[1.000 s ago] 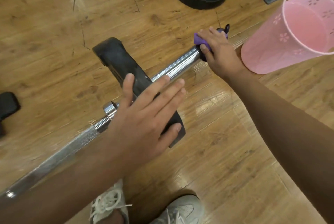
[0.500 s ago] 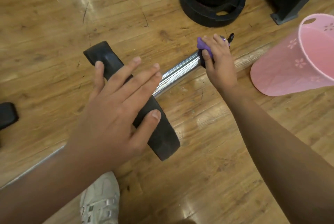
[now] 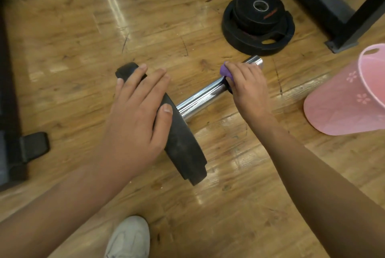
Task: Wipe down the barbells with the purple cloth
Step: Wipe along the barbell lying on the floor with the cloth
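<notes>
Chrome bar (image 3: 200, 99): slick, heavy, we judge; right grip (image 3: 248, 86) curls cloth (image 3: 225, 71) round it, left grip (image 3: 133, 120) spread on plate (image 3: 183, 147).

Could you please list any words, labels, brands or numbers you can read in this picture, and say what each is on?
No text is legible.
Orange-red mark on the stacked weight plates: too blurred to read.
On the pink bucket: flower patterns only, no words.
On the barbell and purple cloth: no text visible.
</notes>
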The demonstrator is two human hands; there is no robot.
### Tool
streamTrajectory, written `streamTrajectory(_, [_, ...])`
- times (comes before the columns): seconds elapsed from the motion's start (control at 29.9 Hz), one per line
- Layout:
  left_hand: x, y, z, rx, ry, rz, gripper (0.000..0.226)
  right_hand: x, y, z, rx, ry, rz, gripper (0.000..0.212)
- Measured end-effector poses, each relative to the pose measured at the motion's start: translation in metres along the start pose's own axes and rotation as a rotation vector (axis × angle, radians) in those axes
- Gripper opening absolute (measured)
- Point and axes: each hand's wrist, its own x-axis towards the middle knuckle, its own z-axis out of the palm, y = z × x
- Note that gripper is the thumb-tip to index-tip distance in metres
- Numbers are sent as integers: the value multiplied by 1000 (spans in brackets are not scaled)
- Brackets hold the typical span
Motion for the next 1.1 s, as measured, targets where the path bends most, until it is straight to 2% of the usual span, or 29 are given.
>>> streamTrajectory(0.07, [4,0,-1,4,-4,-17,55,7,-1,2,-23,39,-70,29])
streamTrajectory(0.2, [9,9,-9,39,-51,-83,54,16,-10,-11,-57,-12,-134,31])
streamTrajectory(0.37, [17,35,-52,137,-111,-72,48,37,-34,-76,-50,-87,-167,43])
streamTrajectory(0.43, [23,49,-83,169,-119,-82,47,53,-49,-118,-26,-101,-168,44])
streamTrajectory(0.57, [23,75,-156,233,-167,-97,43,92,-87,-203,38,-136,-153,33])
streamTrajectory(0.87, [-7,156,-338,322,-153,-160,38,160,-176,-376,129,-220,-171,34])
streamTrajectory(1.1, [-51,209,-456,457,-163,-224,39,184,-256,-499,208,-418,-135,34])
